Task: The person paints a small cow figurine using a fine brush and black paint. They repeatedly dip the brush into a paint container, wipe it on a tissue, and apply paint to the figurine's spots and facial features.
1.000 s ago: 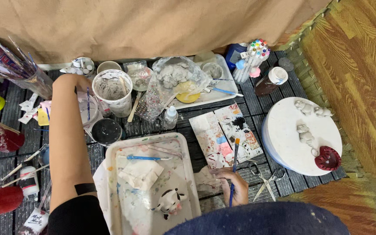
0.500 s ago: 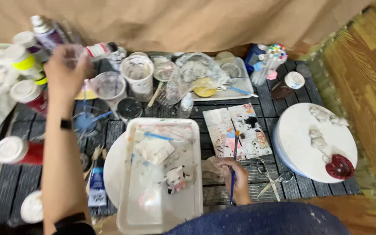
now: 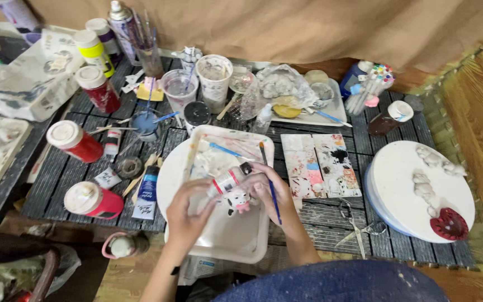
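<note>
My left hand (image 3: pixel 188 211) is shut around a small white paint bottle (image 3: pixel 226 182) with a pink label, held tilted over the white tray (image 3: pixel 236 243). At the bottle's black cap (image 3: pixel 246 168) are the fingers of my right hand (image 3: pixel 265 190), which also holds a thin blue-handled paintbrush (image 3: pixel 273 193), bristles pointing away from me. Just under the bottle, a small white cow figurine (image 3: pixel 236 201) with black spots and pink feet lies on the tray. A crumpled paint-stained wipe (image 3: pixel 211 162) and another blue brush (image 3: pixel 227 151) lie at the tray's far end.
Red-bodied paint bottles (image 3: pixel 74 141) and spray cans (image 3: pixel 119 22) stand left. Cups (image 3: pixel 213 75) and a water cup (image 3: pixel 179 88) are behind the tray. A stained palette tile (image 3: pixel 320 165), scissors (image 3: pixel 356 223) and a round white board (image 3: pixel 398 190) with clay pieces lie right.
My left arm has come back from the bottles at the far left and now holds the small paint bottle over the tray. My right hand has risen to its cap.
</note>
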